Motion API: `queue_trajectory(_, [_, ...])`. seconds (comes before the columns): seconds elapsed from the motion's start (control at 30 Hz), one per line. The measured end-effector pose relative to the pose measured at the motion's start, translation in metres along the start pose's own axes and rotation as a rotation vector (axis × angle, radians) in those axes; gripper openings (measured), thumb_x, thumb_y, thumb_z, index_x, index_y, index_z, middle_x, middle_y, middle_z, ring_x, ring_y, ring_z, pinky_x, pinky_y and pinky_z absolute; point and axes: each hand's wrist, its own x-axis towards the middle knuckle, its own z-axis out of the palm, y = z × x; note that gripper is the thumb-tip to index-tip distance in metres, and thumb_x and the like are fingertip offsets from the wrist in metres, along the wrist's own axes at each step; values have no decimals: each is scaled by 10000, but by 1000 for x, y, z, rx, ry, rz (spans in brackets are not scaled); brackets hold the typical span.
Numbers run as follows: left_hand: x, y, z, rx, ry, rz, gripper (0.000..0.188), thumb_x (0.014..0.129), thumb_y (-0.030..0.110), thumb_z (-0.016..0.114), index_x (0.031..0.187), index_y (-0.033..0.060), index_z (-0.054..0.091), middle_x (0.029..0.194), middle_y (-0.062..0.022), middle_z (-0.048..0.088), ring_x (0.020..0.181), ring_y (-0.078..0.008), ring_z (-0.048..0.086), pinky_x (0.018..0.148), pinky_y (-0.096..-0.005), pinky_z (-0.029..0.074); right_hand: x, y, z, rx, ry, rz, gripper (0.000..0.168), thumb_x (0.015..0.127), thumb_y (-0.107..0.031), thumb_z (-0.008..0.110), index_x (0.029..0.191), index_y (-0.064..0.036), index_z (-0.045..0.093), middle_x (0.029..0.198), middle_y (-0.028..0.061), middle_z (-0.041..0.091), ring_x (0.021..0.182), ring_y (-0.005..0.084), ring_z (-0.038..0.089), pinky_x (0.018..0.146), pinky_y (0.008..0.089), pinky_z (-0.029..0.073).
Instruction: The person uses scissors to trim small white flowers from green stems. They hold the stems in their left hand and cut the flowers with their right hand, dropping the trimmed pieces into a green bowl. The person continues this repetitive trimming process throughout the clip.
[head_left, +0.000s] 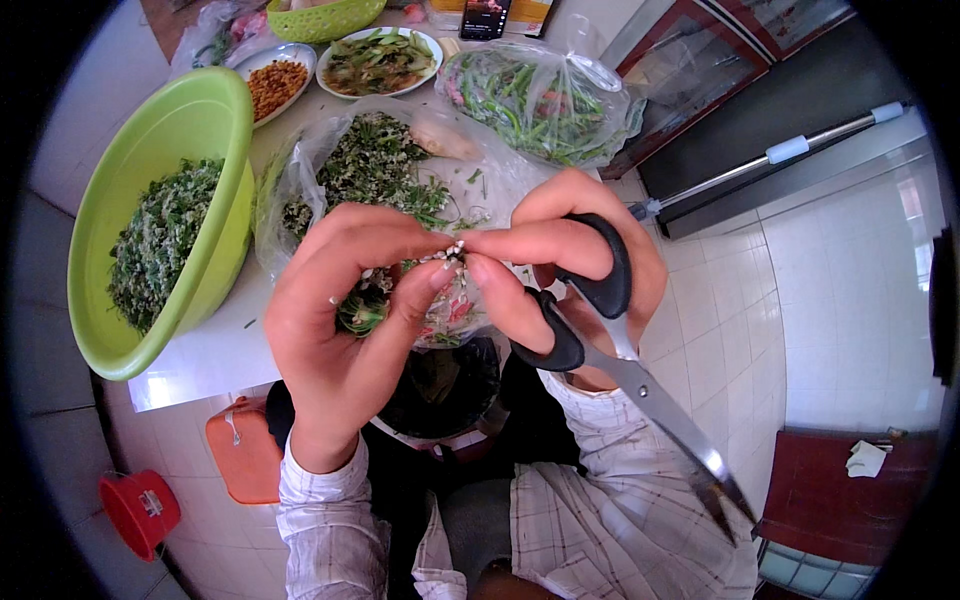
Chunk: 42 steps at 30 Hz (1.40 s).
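Between the fingertips of my left hand (352, 307) and my right hand (585, 240) is a small cluster of white flower buds (454, 253), both hands pinching at it. Black-handled scissors (637, 386) hang on the thumb and index finger of my right hand, blades pointing down toward my sleeve. Behind my left palm shows a green-stemmed flower head (366, 309), partly covered by that hand. Beneath both hands lies an opened clear plastic bag (487, 199) bearing a heap of white-budded flowers with green stems (375, 161).
A tilted green plastic basin (86, 277) at left holds many trimmed buds. Farther back are a plate of orange-brown food (277, 86), a plate of cooked greens (382, 64), a bag of green peppers (536, 101) and a phone (484, 19). Below the table edge is a black-lined bin (442, 390).
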Motion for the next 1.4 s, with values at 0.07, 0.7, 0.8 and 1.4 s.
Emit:
queue_trajectory(0.07, [1,2,1,21,6,-1,163,724,-56,715,868,-27,644,845,-111,656,799,-232,612,722,-316,482,1,1,0,-8,-5,-29,145,668,-42,753,801,-62,699,723,29,547,597,97,480,494,223,344])
queue_trajectory(0.7, [-3,-4,-2,-393,29,-361,131,821,43,693,915,-15,622,934,-105,649,757,-118,553,684,-243,429,2,18,-11,198,10,118,73,737,-66,692,754,-31,629,763,43,557,588,94,491,527,234,379])
queue_trajectory(0.8, [-5,-3,0,-449,46,-447,173,842,104,673,938,-9,583,955,-138,619,538,-51,451,386,-164,282,3,24,-15,378,-88,59,79,742,-72,682,728,-29,617,747,54,553,583,114,491,530,253,377])
queue_trajectory(1.4, [-3,-14,2,-1261,-161,-750,175,897,51,589,1049,45,503,886,-166,590,529,-43,402,368,-147,292,2,-2,-3,199,-18,147,176,697,-8,718,871,-30,715,740,48,557,599,93,484,534,212,378])
